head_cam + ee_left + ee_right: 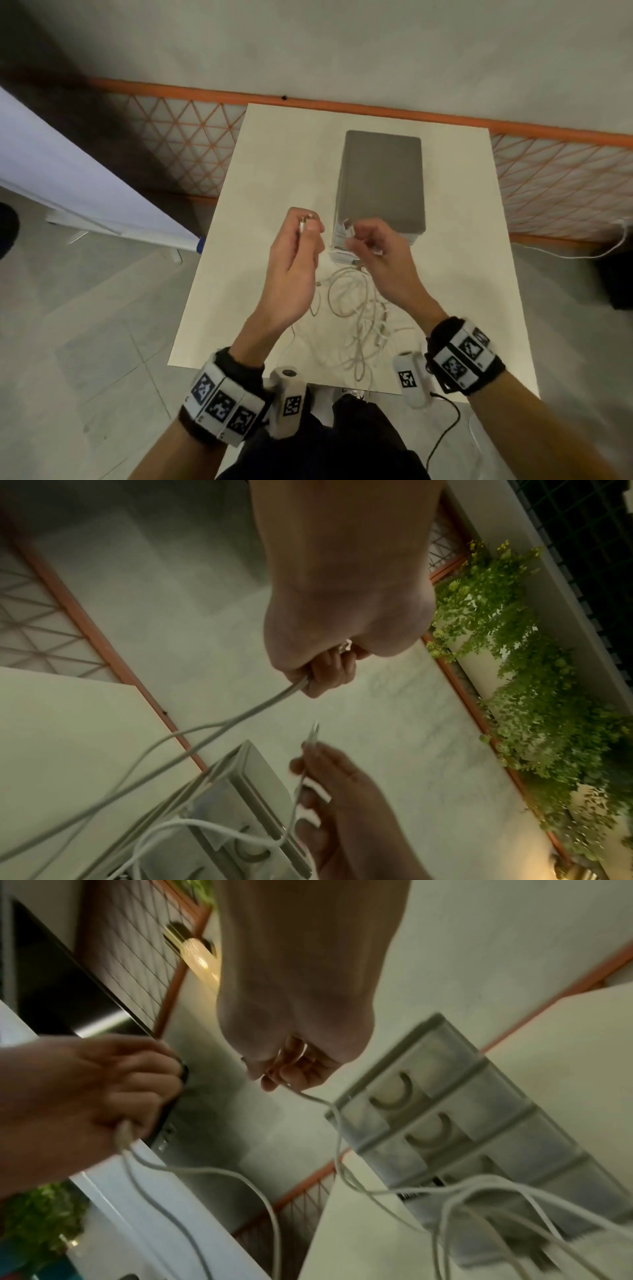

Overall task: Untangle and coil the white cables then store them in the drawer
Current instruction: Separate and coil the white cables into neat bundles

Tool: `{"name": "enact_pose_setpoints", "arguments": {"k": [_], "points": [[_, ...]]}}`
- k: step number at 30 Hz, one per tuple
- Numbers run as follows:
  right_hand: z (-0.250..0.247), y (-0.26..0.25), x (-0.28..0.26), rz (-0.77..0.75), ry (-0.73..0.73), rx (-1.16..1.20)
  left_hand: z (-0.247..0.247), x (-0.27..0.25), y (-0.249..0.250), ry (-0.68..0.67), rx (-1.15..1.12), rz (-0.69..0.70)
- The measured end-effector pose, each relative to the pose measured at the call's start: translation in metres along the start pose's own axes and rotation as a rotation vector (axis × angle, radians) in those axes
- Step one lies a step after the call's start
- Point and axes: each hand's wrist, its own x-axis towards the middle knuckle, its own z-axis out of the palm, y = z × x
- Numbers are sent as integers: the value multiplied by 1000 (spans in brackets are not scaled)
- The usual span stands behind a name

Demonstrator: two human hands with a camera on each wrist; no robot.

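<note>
The left hand [297,255] has its fingers curled, pinching a plug end of one of the white cables [356,318] up in the air. The right hand [380,255] pinches another cable end with curled fingers, just in front of the drawer box [382,185]. The rest of the cables lie in a messy tangle on the near part of the white table [274,171], below both hands. The drawer box stands far on the table, right of the middle.
</note>
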Motion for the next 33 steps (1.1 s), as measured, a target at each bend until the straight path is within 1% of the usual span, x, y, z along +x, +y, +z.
{"name": "enact_pose_setpoints", "arguments": {"k": [4,8,11,14,17,20,21,23,24,26,29,31,33], "points": [[-11,-34,-6,-67,71,85,25,19,-5,-16,0,-48],[-15,-47,-6,-146,88,75,45,23,-6,-57,8,-41],[-15,-50,-7,-125,103,171,52,24,-7,-32,3,-43],[-12,-51,-11,-76,51,192,53,22,-5,-9,-1,-31],[-10,-41,-18,-105,-54,63,45,23,3,119,-2,17],[-12,-17,-28,-183,-184,-205,30,24,16,235,-38,96],[-13,-5,-30,-179,-209,-299,25,25,22,269,-48,127],[-21,18,-34,-92,-246,-419,15,25,31,310,-99,163],[-26,27,-36,-50,-267,-456,10,24,35,309,-124,169],[-36,37,-38,-33,-302,-485,4,22,37,271,-112,170],[-46,26,-35,-26,-273,-423,1,16,30,174,50,174],[-51,9,-31,-43,-225,-404,-1,11,22,62,206,197],[-52,-13,-27,-97,-216,-411,0,7,16,-89,342,175]]}}
